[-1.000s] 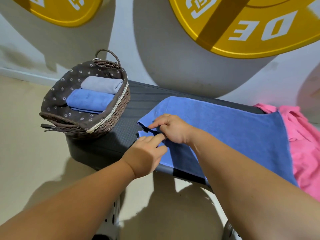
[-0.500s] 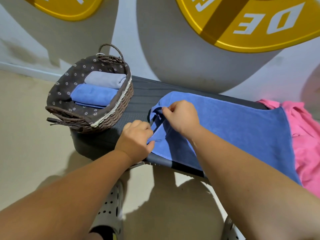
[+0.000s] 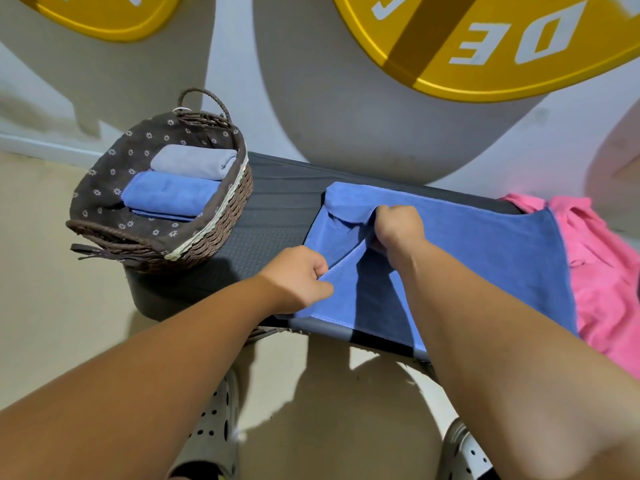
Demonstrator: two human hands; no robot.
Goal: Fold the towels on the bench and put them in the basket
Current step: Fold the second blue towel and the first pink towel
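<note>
A blue towel lies spread across the dark bench. My left hand pinches its near left corner. My right hand grips the far left edge, lifted and curling back over the towel. A pink towel lies crumpled at the bench's right end. The wicker basket with its dotted brown lining stands on the bench's left end. Inside it lie a folded grey towel and a folded blue towel.
A wall with large yellow discs stands right behind the bench. Beige floor lies to the left and in front. My feet in grey perforated clogs stand close to the bench's near edge.
Both hands have lifted the towel's left end off the bench and drawn it rightwards. The right hand has moved further right and back, and the left edge now curls over.
</note>
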